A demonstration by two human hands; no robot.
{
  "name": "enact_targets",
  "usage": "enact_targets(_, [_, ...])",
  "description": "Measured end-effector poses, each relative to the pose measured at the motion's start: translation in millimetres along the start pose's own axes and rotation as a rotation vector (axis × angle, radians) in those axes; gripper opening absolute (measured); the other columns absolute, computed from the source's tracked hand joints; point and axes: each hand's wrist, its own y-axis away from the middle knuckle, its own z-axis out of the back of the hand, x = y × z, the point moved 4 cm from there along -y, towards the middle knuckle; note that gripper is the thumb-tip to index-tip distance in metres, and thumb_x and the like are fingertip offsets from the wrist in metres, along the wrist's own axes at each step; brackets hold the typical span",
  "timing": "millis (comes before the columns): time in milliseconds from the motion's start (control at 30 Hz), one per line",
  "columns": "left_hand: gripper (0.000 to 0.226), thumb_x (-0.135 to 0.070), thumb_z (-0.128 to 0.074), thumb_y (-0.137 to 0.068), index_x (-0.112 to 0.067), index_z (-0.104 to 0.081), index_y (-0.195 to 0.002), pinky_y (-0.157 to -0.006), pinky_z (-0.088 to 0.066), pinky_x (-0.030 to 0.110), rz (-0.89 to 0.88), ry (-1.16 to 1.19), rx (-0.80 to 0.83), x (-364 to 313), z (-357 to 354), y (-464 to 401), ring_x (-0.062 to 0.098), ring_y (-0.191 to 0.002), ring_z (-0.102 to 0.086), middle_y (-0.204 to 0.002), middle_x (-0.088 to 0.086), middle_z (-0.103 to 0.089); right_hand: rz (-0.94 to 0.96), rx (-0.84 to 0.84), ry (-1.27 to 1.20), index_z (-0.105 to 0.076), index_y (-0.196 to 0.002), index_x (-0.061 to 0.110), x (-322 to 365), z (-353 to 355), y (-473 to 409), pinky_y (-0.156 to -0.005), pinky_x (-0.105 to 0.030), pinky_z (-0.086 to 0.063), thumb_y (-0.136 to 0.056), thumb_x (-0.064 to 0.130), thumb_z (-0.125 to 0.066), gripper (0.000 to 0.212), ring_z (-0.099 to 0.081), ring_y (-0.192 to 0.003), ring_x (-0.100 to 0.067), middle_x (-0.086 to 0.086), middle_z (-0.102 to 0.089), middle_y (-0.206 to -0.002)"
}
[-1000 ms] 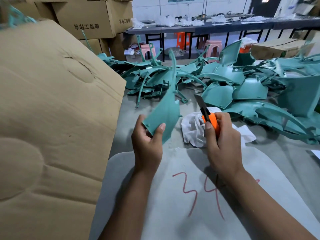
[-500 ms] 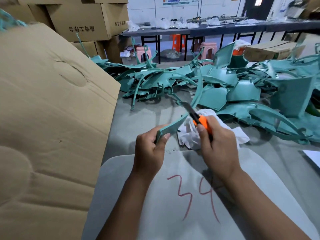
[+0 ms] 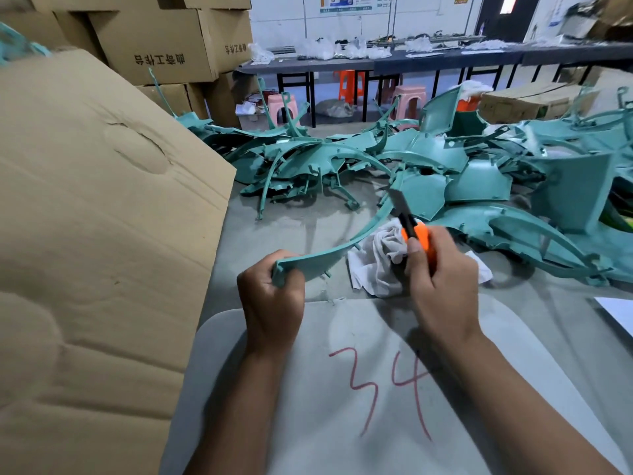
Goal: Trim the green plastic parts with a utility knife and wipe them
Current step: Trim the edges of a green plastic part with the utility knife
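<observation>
The left hand (image 3: 270, 296) grips the near end of the long curved green plastic strip (image 3: 346, 243), the right hand (image 3: 442, 279) grips the orange utility knife (image 3: 412, 228), and the blade could slip toward the left fingers (image 3: 294, 279).

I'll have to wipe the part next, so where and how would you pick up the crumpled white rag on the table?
Pinch the crumpled white cloth rag from above at its bunched, raised folds near the middle. Its flat edges lie against the grey table and give little to grasp. The right hand, holding the orange utility knife, is right beside it; the left hand grips the curved green plastic part.
</observation>
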Motion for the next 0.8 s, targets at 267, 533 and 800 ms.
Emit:
enact_targets(267, [0.024,-0.005,-0.047,-0.070,-0.027,-0.056,-0.063,-0.048,-0.033,0.030,0.026,0.029,0.001,-3,-2,1,0.013,-0.057,-0.041,-0.055,-0.011,-0.042,0.130,0.211,-0.032,-0.056,-0.095,0.017,22,-17,13,-0.058,-0.043,-0.043,-0.105,0.037,-0.044,0.025,-0.047,-0.061,-0.018,0.008,-0.051,-0.069])
enact_targets(533, [0.020,-0.007,-0.046,-0.070,-0.023,-0.055,-0.060,-0.048,-0.033,0.025,0.051,0.075,-0.004,1,-2,2,0.010,-0.057,-0.041,-0.055,-0.014,-0.043,0.138,0.239,-0.073,-0.058,-0.097,0.017,18,-14,11,-0.059,-0.044,-0.045,-0.107,0.038,-0.044,0.027,-0.054,-0.064,-0.022,0.005,-0.055,-0.071])
enact_targets(800, [0.012,-0.005,-0.041,-0.058,-0.014,-0.034,-0.058,-0.045,-0.019,0.022,0.335,0.328,-0.212,18,12,-9,0.006,-0.049,-0.023,-0.050,-0.018,-0.031,0.028,0.068,0.066,-0.054,-0.095,0.023,-2,-2,-2,-0.048,-0.033,-0.034,-0.107,0.034,-0.050,0.016,-0.049,-0.051,-0.010,0.010,-0.052,-0.060])
